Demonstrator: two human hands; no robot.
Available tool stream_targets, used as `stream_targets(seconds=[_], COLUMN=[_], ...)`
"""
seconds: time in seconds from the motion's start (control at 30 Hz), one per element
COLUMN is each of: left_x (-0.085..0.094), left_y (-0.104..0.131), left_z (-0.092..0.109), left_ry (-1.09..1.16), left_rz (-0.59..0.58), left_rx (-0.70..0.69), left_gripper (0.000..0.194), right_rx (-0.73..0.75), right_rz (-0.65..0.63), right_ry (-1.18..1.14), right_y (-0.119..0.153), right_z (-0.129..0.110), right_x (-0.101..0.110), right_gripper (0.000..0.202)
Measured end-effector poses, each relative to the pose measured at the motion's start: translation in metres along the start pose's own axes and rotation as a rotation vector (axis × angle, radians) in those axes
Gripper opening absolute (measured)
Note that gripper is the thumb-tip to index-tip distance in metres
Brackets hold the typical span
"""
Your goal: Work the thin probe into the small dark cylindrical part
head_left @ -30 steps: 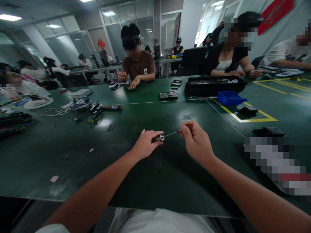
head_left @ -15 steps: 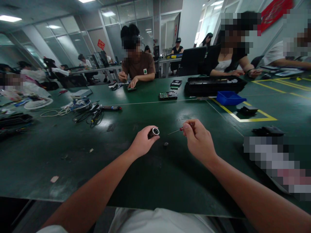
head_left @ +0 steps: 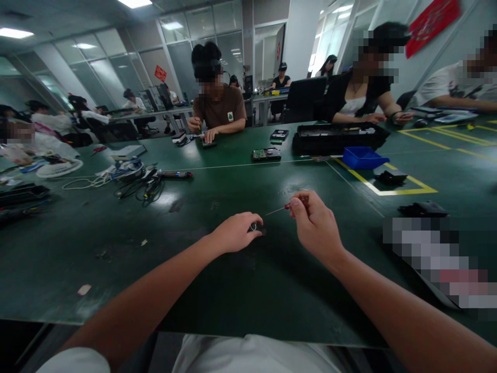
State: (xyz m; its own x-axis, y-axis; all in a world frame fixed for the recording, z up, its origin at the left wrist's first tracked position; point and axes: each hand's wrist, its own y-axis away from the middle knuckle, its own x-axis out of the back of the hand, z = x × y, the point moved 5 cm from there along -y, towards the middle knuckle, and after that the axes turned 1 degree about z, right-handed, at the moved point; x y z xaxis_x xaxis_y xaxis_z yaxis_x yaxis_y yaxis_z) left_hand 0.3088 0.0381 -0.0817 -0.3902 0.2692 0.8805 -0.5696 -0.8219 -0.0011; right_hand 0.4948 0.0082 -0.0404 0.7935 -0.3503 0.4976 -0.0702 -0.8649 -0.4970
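Note:
My left hand [head_left: 237,231] is closed around a dark cylinder with a silver ring at its end [head_left: 253,226], mostly hidden by the fingers. It is low over the table, with the thumb and fingertips by a small dark piece [head_left: 263,232] that is hard to make out. My right hand [head_left: 316,223] grips the red handle of a thin screwdriver [head_left: 288,206]. The screwdriver's metal shaft points left, toward my left hand, without touching it.
Circuit-board drives [head_left: 266,154] lie ahead on the green table [head_left: 217,290]. A long black casing [head_left: 339,138], a blue tray [head_left: 364,157] and black parts [head_left: 423,209] are to the right. Tangled cables [head_left: 140,184] lie left. A co-worker in brown [head_left: 219,111] sits opposite.
My left hand has moved down and right with the cylinder, reaching the small dark piece on the table. My right hand with the screwdriver has hardly moved.

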Motion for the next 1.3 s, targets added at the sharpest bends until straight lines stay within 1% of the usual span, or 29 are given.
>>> stream_targets(seconds=[0.13, 0.27, 0.43, 0.53, 0.6, 0.7, 0.87, 1.0, 1.13, 1.23, 1.3], left_x=[-0.008, -0.011, -0.010, -0.006, -0.001, 0.011, 0.031, 0.050, 0.073, 0.093, 0.108], left_y=[-0.004, -0.008, -0.010, -0.009, -0.010, -0.011, -0.006, 0.005, 0.020, 0.036, 0.052], left_z=[0.006, 0.009, 0.003, -0.003, -0.009, -0.024, -0.055, -0.080, -0.108, -0.135, -0.154], left_ry=[-0.143, -0.200, -0.142, -0.029, 0.078, 0.204, 0.466, 0.696, 0.788, 0.806, 0.784], left_rz=[-0.093, -0.163, -0.209, -0.191, -0.138, -0.015, 0.159, 0.296, 0.462, 0.628, 0.759], left_rx=[-0.064, -0.089, -0.046, -0.011, 0.029, 0.106, 0.272, 0.363, 0.412, 0.449, 0.523], left_gripper=[0.033, 0.032, 0.031, 0.027, 0.025, 0.027, 0.037, 0.032, 0.033, 0.032, 0.027], right_rx=[0.005, 0.023, 0.033, 0.028, 0.022, 0.018, 0.019, 0.000, -0.008, 0.003, 0.008], right_rz=[0.003, 0.020, 0.015, 0.009, 0.003, -0.009, -0.033, -0.055, -0.078, -0.088, -0.090], right_ry=[0.006, 0.001, 0.003, 0.000, 0.000, -0.004, -0.004, -0.010, -0.014, -0.009, -0.006], right_y=[0.000, 0.000, -0.001, 0.000, 0.000, 0.000, 0.000, 0.001, 0.001, 0.001, 0.001], right_z=[-0.001, -0.001, -0.002, -0.003, -0.002, -0.001, 0.000, 0.003, 0.005, 0.005, 0.005], right_x=[0.000, -0.001, -0.001, -0.001, -0.001, -0.002, -0.005, -0.008, -0.010, -0.011, -0.011], right_gripper=[0.020, 0.020, 0.018, 0.018, 0.018, 0.018, 0.018, 0.020, 0.020, 0.020, 0.020])
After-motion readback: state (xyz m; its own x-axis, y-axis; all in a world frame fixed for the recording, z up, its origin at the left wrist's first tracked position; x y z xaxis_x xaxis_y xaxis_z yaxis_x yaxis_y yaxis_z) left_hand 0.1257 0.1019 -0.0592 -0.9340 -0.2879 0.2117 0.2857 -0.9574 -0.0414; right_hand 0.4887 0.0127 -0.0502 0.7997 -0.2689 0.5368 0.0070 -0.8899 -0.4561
